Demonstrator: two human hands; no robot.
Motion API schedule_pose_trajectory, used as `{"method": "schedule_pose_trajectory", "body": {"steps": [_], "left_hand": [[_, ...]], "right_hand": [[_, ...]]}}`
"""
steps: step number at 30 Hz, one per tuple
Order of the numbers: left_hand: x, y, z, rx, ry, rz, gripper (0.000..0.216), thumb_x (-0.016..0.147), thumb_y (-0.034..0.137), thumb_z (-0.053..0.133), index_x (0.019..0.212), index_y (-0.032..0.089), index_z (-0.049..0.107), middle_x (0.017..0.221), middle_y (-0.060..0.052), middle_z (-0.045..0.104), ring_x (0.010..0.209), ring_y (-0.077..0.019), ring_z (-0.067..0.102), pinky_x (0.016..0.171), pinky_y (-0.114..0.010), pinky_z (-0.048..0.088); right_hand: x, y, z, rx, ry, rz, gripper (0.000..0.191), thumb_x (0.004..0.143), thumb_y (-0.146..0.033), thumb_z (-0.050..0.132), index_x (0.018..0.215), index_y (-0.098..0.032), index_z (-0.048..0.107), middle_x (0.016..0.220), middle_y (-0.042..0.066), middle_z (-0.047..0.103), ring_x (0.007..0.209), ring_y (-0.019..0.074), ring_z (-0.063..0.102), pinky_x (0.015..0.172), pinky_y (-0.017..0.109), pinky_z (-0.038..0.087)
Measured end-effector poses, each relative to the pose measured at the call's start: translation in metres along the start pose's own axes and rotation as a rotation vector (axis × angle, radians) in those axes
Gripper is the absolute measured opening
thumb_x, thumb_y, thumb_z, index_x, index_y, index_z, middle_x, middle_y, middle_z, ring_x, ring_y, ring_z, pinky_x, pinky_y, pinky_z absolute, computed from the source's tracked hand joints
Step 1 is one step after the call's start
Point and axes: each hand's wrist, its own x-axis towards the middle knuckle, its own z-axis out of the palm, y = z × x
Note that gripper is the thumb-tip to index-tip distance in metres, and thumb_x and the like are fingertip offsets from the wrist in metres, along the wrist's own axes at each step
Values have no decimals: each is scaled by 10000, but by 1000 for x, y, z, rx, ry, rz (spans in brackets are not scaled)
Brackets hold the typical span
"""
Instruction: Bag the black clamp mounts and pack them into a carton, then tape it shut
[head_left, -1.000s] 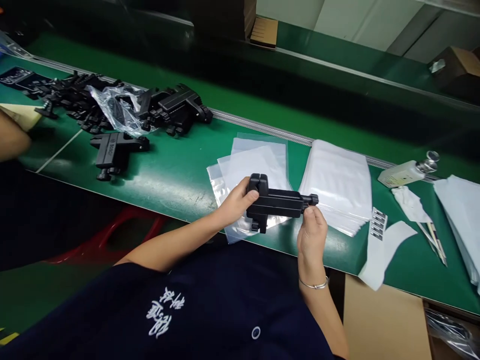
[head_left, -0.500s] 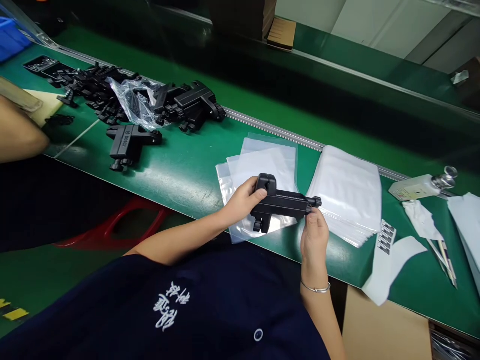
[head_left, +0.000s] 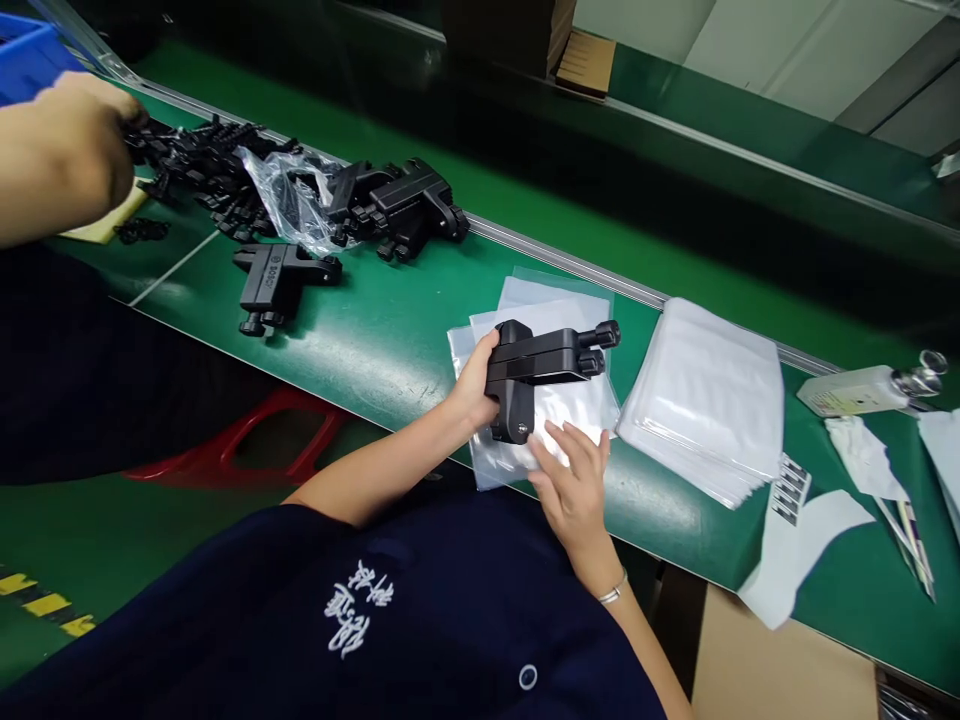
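My left hand (head_left: pixel 475 385) is closed around one end of a black plastic bracket with two knobs (head_left: pixel 546 352), held above the worktable. The knobs point to the right, and a lower arm with a small screw faces down. Just below that arm is my right hand (head_left: pixel 574 485), open with its fingers spread; whether a fingertip touches the bracket I cannot tell. Several clear plastic bags (head_left: pixel 480 465) lie loose on the green table underneath. To their right is a thick stack of clear bags (head_left: pixel 705 385).
A similar bracket (head_left: pixel 274 285) lies to the left, with more brackets (head_left: pixel 412 205) and a heap of black parts (head_left: pixel 214 165) behind. A co-worker's hand (head_left: pixel 82 150) is at far left. On the right are a bottle (head_left: pixel 855 390), a label strip (head_left: pixel 791 550) and tweezers (head_left: pixel 904 530).
The bracket has been turned, so both knobs and the screwed arm now show. My right hand has left the knob end and moved down-left, fingers spreading. The co-worker's arm has moved up.
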Motion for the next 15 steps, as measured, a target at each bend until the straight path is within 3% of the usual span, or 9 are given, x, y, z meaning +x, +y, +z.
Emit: {"method": "schedule_pose_trajectory", "body": {"steps": [3,5,7,9,12,15], "left_hand": [[-2,2,0,-17,-32,-43,373,888,501,537,812,155,653,640,-11,686,529,-144,618,585,-264,515],[-4,-2,-2,26,-49,-16,382,883,517,546,833,155,656,649,-10,684,569,-153,636,608,-267,523],[-7,-9,-4,134,-120,56,403,856,544,585,888,150,664,709,-26,700,673,-175,670,659,-274,531],[-14,-15,-6,303,-287,166,462,815,563,644,1003,142,671,863,-65,726,859,-211,685,755,-287,528],[-28,-16,-6,554,-662,296,660,766,545,718,1292,172,581,1187,-122,665,1125,-264,604,910,-320,486],[-38,-10,-3,793,-921,305,882,756,467,742,1508,277,322,1345,-136,541,1092,-257,603,824,-318,512]], "right_hand": [[1,-4,2,19,15,-14,357,966,-301,521,1310,-380,579,1272,23,642,1236,243,548,1196,573,148],[6,-2,-3,202,101,142,418,955,-389,532,1372,-363,516,1341,55,590,1257,260,540,1164,573,259],[13,3,-10,488,204,370,597,898,-510,584,1444,-339,411,1374,94,550,1232,276,565,1070,540,420],[19,10,-14,751,278,603,723,828,-544,662,1454,-333,369,1312,95,584,1132,256,626,948,482,529],[20,23,-16,963,352,851,586,832,-504,663,1354,-303,486,1099,47,681,951,202,679,860,418,571],[14,32,-11,1054,341,937,486,896,-588,495,1215,-237,604,991,62,719,940,225,687,862,422,566]]}}
